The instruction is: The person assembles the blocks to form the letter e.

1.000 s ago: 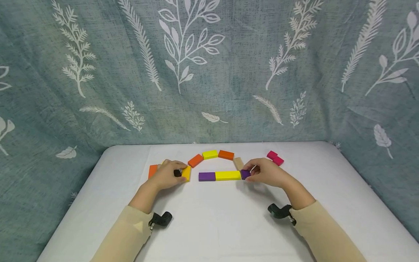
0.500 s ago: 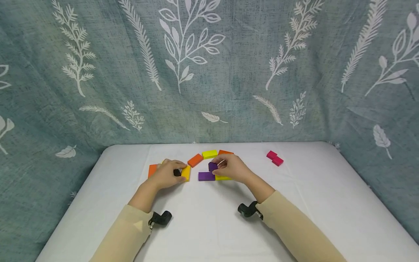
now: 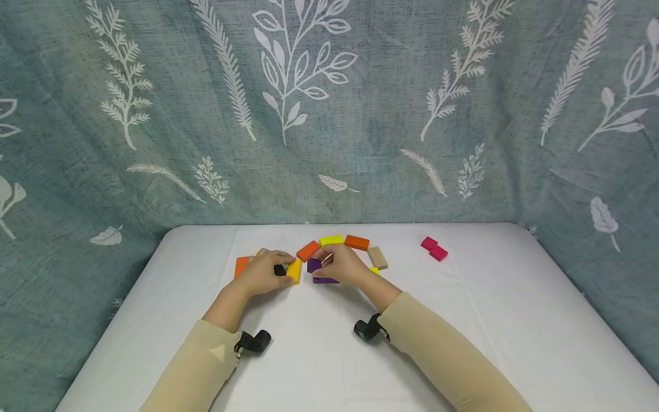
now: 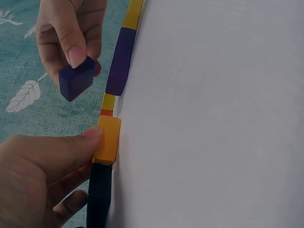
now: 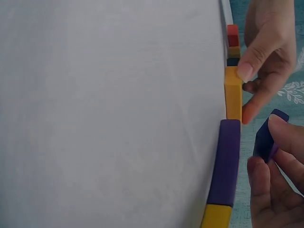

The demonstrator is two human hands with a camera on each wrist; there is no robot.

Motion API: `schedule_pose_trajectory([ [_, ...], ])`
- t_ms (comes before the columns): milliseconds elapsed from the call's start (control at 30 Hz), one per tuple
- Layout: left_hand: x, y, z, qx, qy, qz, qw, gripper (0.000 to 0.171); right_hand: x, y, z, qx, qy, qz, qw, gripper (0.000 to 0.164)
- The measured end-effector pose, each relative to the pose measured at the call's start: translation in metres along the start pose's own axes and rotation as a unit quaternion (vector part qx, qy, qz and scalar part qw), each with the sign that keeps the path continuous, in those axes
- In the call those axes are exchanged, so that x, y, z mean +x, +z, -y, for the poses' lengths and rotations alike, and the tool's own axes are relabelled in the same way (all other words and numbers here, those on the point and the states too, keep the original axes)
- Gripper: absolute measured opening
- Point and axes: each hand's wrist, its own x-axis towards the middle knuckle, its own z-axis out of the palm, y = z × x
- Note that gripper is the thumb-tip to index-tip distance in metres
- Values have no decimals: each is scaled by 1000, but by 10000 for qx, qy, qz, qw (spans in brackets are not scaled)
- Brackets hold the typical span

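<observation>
My left hand (image 3: 262, 273) pinches an amber-yellow block (image 3: 293, 271) by its ends on the white table. Directly left of that block is a black block (image 3: 280, 270), partly behind the fingers. Between the thumb and fingers of my right hand (image 3: 345, 265) is a small purple block (image 3: 312, 265), tilted in the left wrist view. It is raised near the left end of a row formed by a longer purple block (image 5: 225, 161) and a yellow block (image 5: 217, 217). In the head view, the right hand covers most of that yellow block.
Behind the hands curve an orange block (image 3: 308, 250), a yellow block (image 3: 332, 240), another orange block (image 3: 357, 242) and a tan block (image 3: 378, 258). Two red blocks (image 3: 434, 249) lie at the right. An orange block (image 3: 241, 265) shows left of my left hand. A patterned cloth (image 3: 329, 114) hangs behind.
My right hand has lifted the small purple block from the row's right end and carried it left, toward the amber-yellow block. My left hand has kept its hold in the same place.
</observation>
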Motion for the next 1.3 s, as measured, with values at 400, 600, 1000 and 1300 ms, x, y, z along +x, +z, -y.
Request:
schedule_pose_trajectory([
  [400, -2, 2, 1, -173, -69, 3, 9998, 53, 10, 16, 8, -659, -178, 377, 9970, 28],
  [600, -2, 0, 1, -200, -18, 29, 9998, 52, 12, 20, 9, -809, -168, 436, 9956, 28],
  [1000, 0, 0, 0, -150, 47, 0, 9999, 52, 12, 21, 7, -1006, -139, 570, 9932, 27],
  [1300, 1, 0, -1, -73, 54, -28, 10000, 50, 12, 18, 7, -970, -80, 663, 9930, 34],
])
